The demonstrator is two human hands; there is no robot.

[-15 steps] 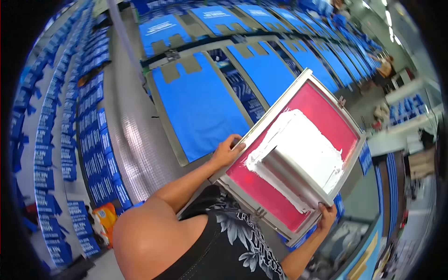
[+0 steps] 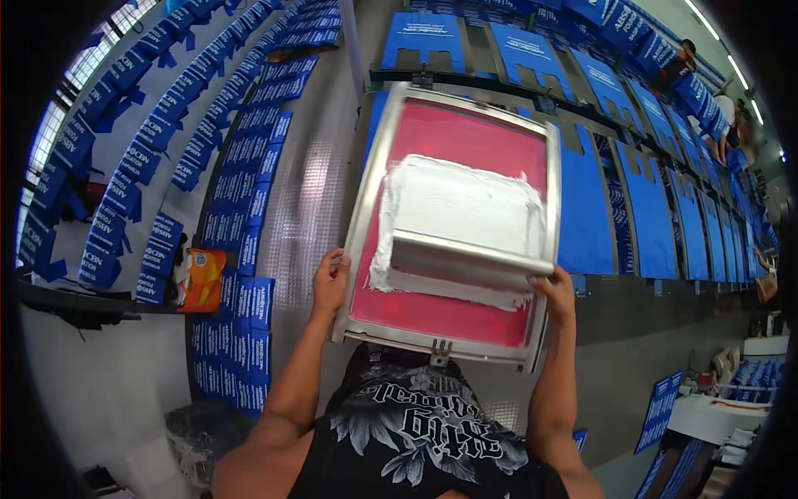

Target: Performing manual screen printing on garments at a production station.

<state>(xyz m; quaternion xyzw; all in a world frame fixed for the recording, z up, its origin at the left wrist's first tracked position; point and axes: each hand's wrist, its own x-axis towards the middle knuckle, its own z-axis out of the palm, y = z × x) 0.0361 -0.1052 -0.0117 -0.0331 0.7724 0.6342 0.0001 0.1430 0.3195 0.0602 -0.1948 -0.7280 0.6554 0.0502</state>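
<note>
A silver-framed printing screen point(image 2: 368, 204) with pink mesh point(image 2: 449, 320) is held up in front of my chest. White ink point(image 2: 465, 200) covers the middle of the mesh, thick and ragged at its borders. Across the ink's lower part lies a wide metal squeegee point(image 2: 470, 256). My left hand point(image 2: 330, 287) is closed on the frame's left bar. At the right bar, beside the squeegee's end, my right hand point(image 2: 557, 291) grips the frame; whether it also touches the squeegee I cannot tell. A metal hinge clamp point(image 2: 441, 353) sticks out from the near bar. The screen hides most of one blue fabric piece behind it.
Blue bag-shaped fabric pieces point(image 2: 586, 208) lie on boards along the table to the right. Printed blue pieces point(image 2: 233, 195) cover racks and surfaces at left. An orange-and-white packet point(image 2: 204, 279) sits left. Other people point(image 2: 723, 125) stand far right.
The screen has swung from a right-leaning slant to nearly upright and moved left, with both hands still on it. My view has turned to the right along the table.
</note>
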